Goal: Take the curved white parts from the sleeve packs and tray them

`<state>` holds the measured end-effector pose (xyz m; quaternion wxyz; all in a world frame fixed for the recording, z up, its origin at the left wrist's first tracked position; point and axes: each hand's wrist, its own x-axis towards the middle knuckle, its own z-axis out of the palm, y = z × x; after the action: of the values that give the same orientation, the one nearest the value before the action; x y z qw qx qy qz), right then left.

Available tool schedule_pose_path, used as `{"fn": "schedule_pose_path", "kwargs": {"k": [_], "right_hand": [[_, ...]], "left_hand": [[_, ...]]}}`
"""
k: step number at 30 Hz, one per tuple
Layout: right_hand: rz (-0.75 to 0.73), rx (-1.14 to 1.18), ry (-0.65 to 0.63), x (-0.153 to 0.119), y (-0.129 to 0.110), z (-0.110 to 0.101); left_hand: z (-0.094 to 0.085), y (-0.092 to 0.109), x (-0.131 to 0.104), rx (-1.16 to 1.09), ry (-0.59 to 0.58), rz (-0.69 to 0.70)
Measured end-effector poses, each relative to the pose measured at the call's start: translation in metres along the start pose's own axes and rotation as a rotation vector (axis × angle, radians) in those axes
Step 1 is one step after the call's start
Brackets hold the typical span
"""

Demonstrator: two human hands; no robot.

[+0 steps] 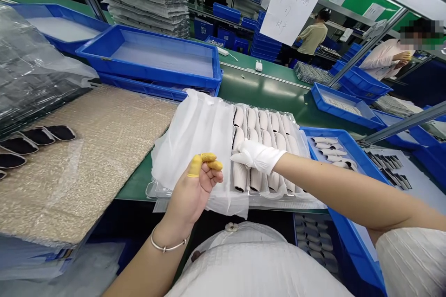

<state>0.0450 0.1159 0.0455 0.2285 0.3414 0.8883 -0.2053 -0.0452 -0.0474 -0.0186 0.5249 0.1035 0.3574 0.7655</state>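
Left hand [190, 195] loosely curled, empty; gloved right hand [261, 157] among pale parts [264, 120] at its two o'clock, grip unconfirmed. Risk: snagging loose white sheet [198, 134] may displace parts.

White sheet [296, 2]: handwritten, seemingly "8 7", "17"; rest unclear.

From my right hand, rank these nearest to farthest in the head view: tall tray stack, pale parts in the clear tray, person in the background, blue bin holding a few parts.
From the right hand:
1. Pale parts, right at it
2. Blue bin, right
3. Tall tray stack, back left
4. Person, far back
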Motion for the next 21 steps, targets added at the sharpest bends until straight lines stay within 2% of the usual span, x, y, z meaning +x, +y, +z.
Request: {"fn": "schedule_pose_path", "kwargs": {"k": [2, 5, 7, 10, 11, 13, 17, 19, 21], "right_hand": [[-0.02, -0.005, 0.004, 0.002, 0.001, 0.0], [-0.057, 0.097, -0.082, 0.004, 0.015, 0.001], [-0.094, 0.279, -0.153, 0.006, 0.028, 0.001], [-0.157, 0.547, -0.194, 0.005, 0.045, -0.002], [-0.188, 0.56, -0.192, 0.004, 0.048, -0.004], [-0.239, 0.505, -0.163, 0.001, 0.051, -0.009], [-0.201, 0.437, -0.052, -0.008, 0.053, -0.02], [-0.182, 0.436, -0.012, -0.01, 0.055, -0.023], [-0.162, 0.447, 0.016, -0.011, 0.056, -0.022]], "left_hand": [[-0.001, 0.0, 0.001, -0.008, -0.003, -0.003], [-0.002, -0.001, 0.001, -0.002, -0.014, 0.005], [-0.002, -0.002, 0.001, 0.018, -0.018, 0.016], [-0.002, -0.004, -0.001, 0.133, -0.01, 0.069], [-0.002, -0.004, -0.002, 0.234, -0.012, 0.114], [-0.002, -0.003, -0.003, 0.595, -0.08, 0.253], [-0.003, -0.001, 0.0, 1.547, -0.412, 0.6], [-0.003, -0.001, 0.002, 1.829, -0.534, 0.706], [-0.004, -0.002, 0.002, 1.971, -0.619, 0.738]]}}
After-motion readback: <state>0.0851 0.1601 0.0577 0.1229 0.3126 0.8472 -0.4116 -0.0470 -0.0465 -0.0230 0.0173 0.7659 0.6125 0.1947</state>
